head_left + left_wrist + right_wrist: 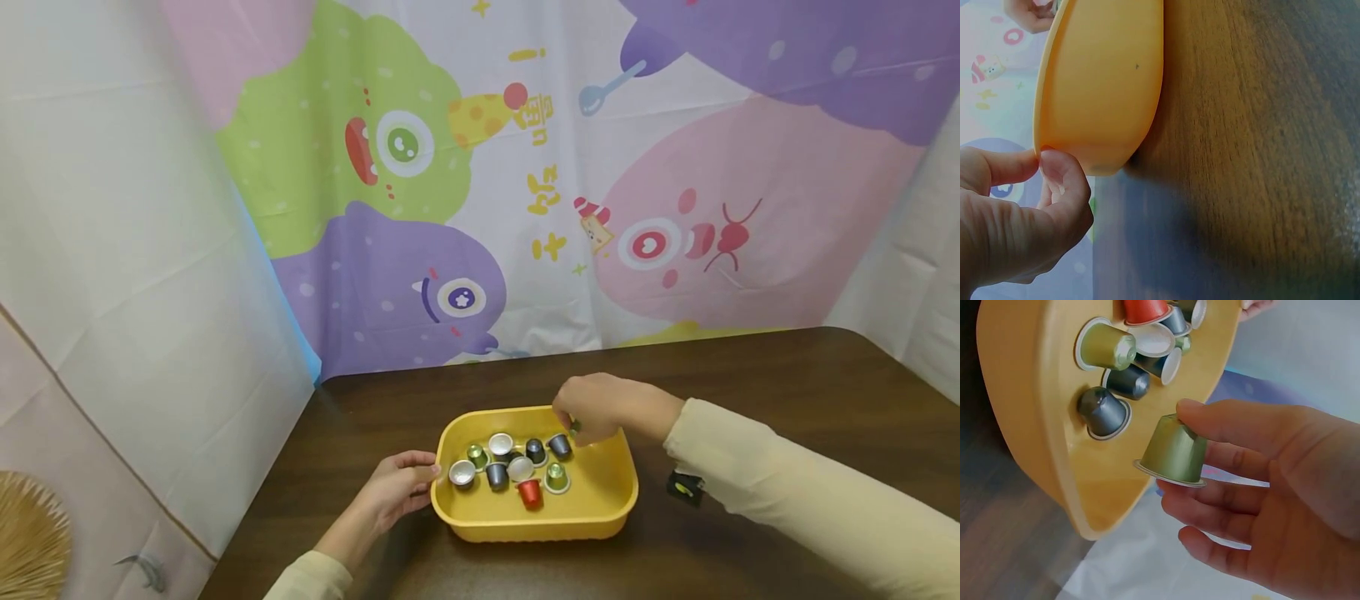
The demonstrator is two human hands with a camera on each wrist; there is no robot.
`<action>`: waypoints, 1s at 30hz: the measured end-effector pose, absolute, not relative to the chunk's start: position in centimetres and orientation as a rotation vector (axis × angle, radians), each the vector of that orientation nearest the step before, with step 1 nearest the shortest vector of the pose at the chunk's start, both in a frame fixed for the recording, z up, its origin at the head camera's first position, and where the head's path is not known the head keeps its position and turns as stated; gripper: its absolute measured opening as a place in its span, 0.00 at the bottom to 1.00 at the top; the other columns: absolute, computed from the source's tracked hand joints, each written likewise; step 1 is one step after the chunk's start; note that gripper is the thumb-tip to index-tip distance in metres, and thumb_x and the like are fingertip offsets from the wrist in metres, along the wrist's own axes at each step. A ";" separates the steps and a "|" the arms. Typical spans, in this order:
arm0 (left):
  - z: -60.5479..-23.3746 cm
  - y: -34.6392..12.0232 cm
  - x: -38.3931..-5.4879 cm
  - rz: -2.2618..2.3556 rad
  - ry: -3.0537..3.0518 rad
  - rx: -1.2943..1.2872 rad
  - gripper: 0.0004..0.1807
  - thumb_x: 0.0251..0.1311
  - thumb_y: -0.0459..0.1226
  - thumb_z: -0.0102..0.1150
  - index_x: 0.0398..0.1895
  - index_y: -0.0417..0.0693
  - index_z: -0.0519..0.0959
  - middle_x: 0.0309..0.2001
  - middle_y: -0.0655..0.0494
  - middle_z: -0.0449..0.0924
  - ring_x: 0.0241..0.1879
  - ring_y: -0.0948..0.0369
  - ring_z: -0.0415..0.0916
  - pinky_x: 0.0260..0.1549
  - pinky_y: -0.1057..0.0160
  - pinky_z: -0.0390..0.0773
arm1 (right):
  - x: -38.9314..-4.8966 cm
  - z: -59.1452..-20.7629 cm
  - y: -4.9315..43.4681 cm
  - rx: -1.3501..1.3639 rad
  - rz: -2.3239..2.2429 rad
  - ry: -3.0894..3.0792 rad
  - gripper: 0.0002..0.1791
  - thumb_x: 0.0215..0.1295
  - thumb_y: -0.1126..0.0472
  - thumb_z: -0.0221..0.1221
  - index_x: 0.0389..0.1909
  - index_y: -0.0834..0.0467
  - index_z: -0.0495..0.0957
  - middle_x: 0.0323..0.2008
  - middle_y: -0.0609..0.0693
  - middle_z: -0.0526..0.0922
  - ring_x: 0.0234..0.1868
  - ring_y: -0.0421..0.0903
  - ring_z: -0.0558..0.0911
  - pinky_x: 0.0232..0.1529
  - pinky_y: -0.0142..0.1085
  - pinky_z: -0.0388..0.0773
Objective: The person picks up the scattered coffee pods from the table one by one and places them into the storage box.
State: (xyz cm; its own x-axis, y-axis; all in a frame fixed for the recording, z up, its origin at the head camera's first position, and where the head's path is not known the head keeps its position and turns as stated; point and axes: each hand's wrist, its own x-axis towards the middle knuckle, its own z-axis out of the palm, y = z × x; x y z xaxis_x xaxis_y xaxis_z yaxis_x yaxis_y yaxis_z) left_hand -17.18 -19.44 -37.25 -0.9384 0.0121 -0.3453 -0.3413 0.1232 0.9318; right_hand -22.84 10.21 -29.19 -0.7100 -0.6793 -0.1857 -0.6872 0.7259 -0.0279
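A yellow plastic basin (536, 531) stands on the brown table, with several coffee capsules in green, red, black and grey-blue lying inside. My left hand (397, 490) is at the basin's left side, and in the left wrist view its thumb and finger pinch the rim. Above the far right part of the basin, my right hand (596, 407) holds a green coffee capsule (1175, 452) between thumb and fingers. Nearest below it lies a dark capsule (1104, 412). A red capsule (529, 493) and another green capsule (557, 477) lie toward the basin's front.
A small black object (685, 488) with a yellow-green mark lies on the table (757, 400) right of the basin, partly under the right sleeve. Behind the table hangs a cartoon-printed cloth (540, 317). A straw-coloured woven item (30, 533) shows at the far left.
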 end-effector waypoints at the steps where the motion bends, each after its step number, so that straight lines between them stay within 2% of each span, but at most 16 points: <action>1: -37.2 -19.4 -17.2 1.890 2.136 -0.324 0.15 0.63 0.29 0.56 0.51 0.30 0.72 0.35 0.53 0.78 0.32 0.63 0.76 0.34 0.65 0.81 | -22.9 -29.2 10.0 -1.083 0.072 2.735 0.06 0.51 0.63 0.67 0.26 0.53 0.79 0.29 0.45 0.80 0.29 0.40 0.74 0.31 0.34 0.74; 7: -37.2 -19.5 -17.2 1.881 2.151 -0.320 0.16 0.63 0.29 0.56 0.51 0.29 0.72 0.35 0.53 0.78 0.32 0.63 0.76 0.33 0.66 0.80 | -23.4 -29.6 8.6 -1.054 0.121 2.680 0.14 0.49 0.67 0.64 0.14 0.53 0.69 0.16 0.42 0.65 0.20 0.38 0.63 0.21 0.29 0.59; 10: -37.2 -19.4 -17.2 1.881 2.156 -0.330 0.15 0.62 0.29 0.56 0.51 0.30 0.72 0.35 0.52 0.78 0.32 0.62 0.76 0.33 0.66 0.80 | -23.5 -29.9 7.9 -1.012 0.140 2.652 0.20 0.52 0.66 0.64 0.11 0.52 0.64 0.13 0.42 0.59 0.17 0.38 0.59 0.20 0.29 0.55; 16: -37.3 -19.4 -17.3 1.887 2.158 -0.352 0.14 0.62 0.28 0.56 0.50 0.30 0.72 0.35 0.51 0.78 0.32 0.62 0.76 0.33 0.65 0.81 | -23.4 -30.4 6.4 -0.975 0.318 2.599 0.23 0.56 0.65 0.63 0.09 0.52 0.63 0.11 0.43 0.59 0.15 0.38 0.58 0.18 0.29 0.55; 21: -37.2 -19.4 -17.3 1.892 2.156 -0.347 0.14 0.62 0.28 0.56 0.50 0.30 0.72 0.35 0.51 0.78 0.32 0.62 0.76 0.34 0.65 0.81 | -23.3 -30.5 5.3 -0.882 0.452 2.575 0.20 0.56 0.65 0.63 0.10 0.53 0.65 0.12 0.44 0.63 0.15 0.39 0.61 0.17 0.29 0.59; 24: -37.2 -19.4 -17.3 1.891 2.158 -0.352 0.14 0.62 0.28 0.56 0.50 0.30 0.72 0.35 0.52 0.78 0.32 0.62 0.76 0.34 0.64 0.81 | -23.3 -30.7 4.7 -0.796 0.469 2.568 0.17 0.56 0.63 0.66 0.14 0.56 0.70 0.14 0.46 0.68 0.16 0.39 0.66 0.19 0.29 0.66; 27: -37.2 -19.4 -17.3 1.888 2.160 -0.353 0.15 0.63 0.28 0.56 0.51 0.30 0.72 0.35 0.52 0.77 0.32 0.61 0.75 0.34 0.64 0.81 | -23.2 -31.2 4.3 -0.694 0.430 2.563 0.10 0.54 0.62 0.69 0.24 0.58 0.76 0.21 0.48 0.75 0.20 0.41 0.74 0.26 0.31 0.78; 30: -37.2 -19.3 -17.2 1.886 2.158 -0.340 0.15 0.63 0.29 0.55 0.51 0.30 0.72 0.35 0.51 0.77 0.32 0.61 0.75 0.34 0.64 0.81 | -23.0 -31.9 4.1 -0.620 0.407 2.569 0.12 0.51 0.62 0.72 0.32 0.58 0.79 0.27 0.49 0.77 0.24 0.42 0.76 0.31 0.34 0.81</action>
